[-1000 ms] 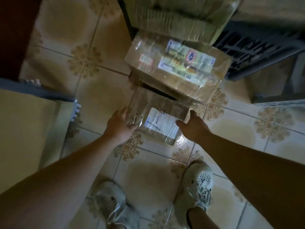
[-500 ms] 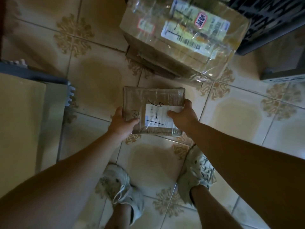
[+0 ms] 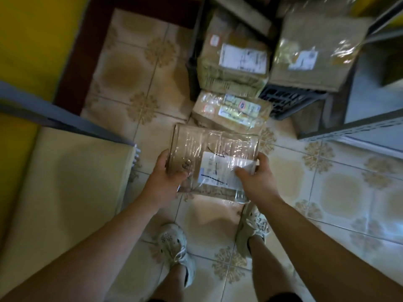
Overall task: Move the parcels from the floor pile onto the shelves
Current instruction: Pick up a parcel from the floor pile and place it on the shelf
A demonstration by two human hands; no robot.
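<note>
My view is dim and warm-tinted, darkest in the lower corners. Cooler light comes in from the right and puts a sheen on the floor tiles [image 3: 340,192]. Glare flares off the plastic wrap of the held parcel [image 3: 209,153]. The far parcels [image 3: 316,51] look smeared, and straight lines bow toward the edges.

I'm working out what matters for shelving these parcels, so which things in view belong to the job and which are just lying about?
Part of the job: taped parcel, held by left hand and right hand; labelled floor parcel; rear left parcel; rear right parcel; grey metal shelf.

Just there: black crate; shoes; yellow wall.
</note>
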